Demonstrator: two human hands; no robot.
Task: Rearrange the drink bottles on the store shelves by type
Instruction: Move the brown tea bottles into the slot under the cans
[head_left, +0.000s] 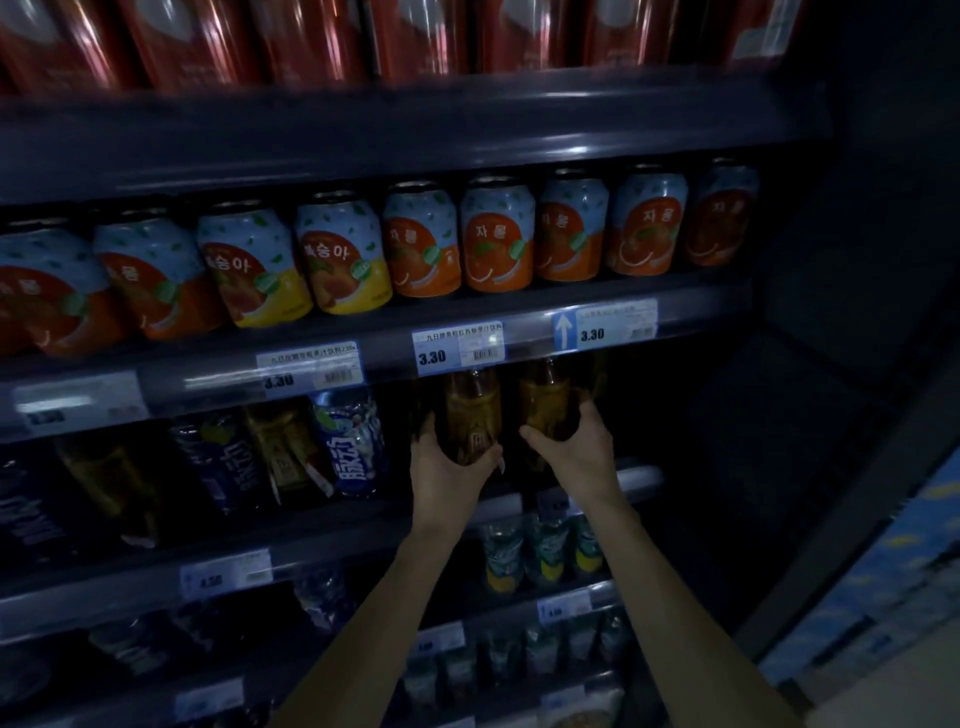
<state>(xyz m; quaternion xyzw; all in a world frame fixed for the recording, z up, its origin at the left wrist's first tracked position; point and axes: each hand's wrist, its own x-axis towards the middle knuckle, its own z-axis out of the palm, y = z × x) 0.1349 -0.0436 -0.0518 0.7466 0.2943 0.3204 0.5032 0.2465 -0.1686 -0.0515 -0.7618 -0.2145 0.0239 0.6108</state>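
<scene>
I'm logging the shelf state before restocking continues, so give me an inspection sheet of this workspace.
Surface: dark metal store shelf, dimly lit.
Job's things: left amber plastic drink bottle and right amber plastic drink bottle, side by side.
Clutter: blue-labelled plastic bottle beside amber ones.
Grippers: left hand grips the left bottle; right hand grips the right one.
Cables: nothing seen.
Surroundings: orange and yellow fruit cans above; white price tags.

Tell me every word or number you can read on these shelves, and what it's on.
"자몽" on the orange cans.
"숭아", first character unclear, on the yellow cans.
"3.30" on the price tags.
"脉动" on the blue bottle.
Small print and lower tags: too blurred.
</scene>
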